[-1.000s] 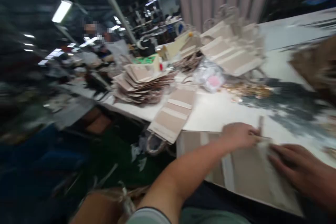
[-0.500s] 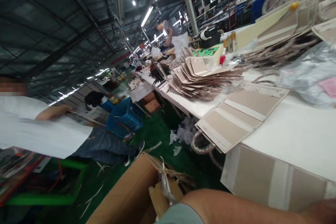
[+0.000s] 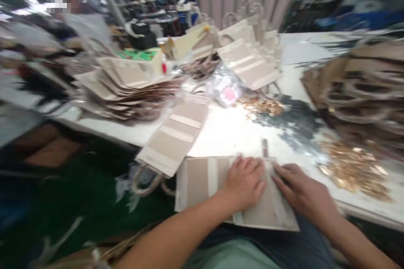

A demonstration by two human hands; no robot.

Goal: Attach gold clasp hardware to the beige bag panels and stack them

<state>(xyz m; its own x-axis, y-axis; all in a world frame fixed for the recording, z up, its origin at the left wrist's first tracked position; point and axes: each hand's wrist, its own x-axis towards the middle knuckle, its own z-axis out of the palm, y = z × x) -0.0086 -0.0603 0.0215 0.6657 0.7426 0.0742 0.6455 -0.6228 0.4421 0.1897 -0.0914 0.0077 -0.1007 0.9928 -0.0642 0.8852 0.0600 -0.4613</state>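
Observation:
A flat beige paper bag [image 3: 202,178] with pale stripes lies over the near edge of the white table [image 3: 227,130]. My left hand [image 3: 246,180] rests flat on it, fingers stretched out. Just to the right, my right hand [image 3: 299,191] also lies on the bag with fingers extended toward the left hand. A small brown strip [image 3: 264,148] stands just beyond the bag's far edge, above my fingers.
Another striped bag [image 3: 175,136] hangs over the table edge to the left. Stacks of flat bags [image 3: 126,88] sit at left, more bags with handles [image 3: 362,88] at right. Gold bits [image 3: 353,168] and dark pieces [image 3: 293,119] are scattered on the table. A person stands at far left.
The view swung left to the factory floor and back to the table. My hands are again on the flat bag, now closer together than a second ago.

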